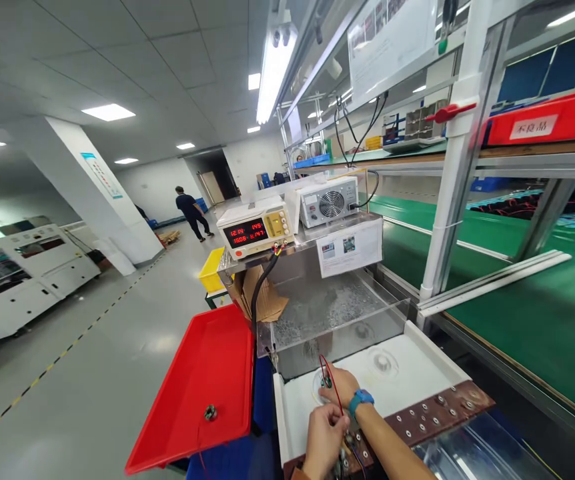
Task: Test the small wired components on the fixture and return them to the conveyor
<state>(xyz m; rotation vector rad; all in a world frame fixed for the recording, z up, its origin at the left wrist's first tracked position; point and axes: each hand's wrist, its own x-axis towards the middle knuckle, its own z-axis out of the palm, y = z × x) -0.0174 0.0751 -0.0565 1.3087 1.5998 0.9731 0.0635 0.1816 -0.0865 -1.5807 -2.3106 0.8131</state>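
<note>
"Where's the small part (326, 382)?"

"Between five and six o'clock in my view, over the white table (427, 360). My right hand (340, 387) seems to pinch it — fingers hide much, so I can't swear to its shape."

"And the left hand (323, 432)?"

"At the right's seven o'clock, narrowed on the red wire (334, 380)."

"How would you handle it?"

"I'd steady the part, leave the loop slack and guide gently, never tugging the joint."

"Materials?"

"Thin, bendy wire; smooth white table, raised at its edges; at four o'clock, a brown strip (430, 413) dotted with round metal studs (436, 421); at seven, a slope-walled, glossy red tray (212, 353)."
</note>
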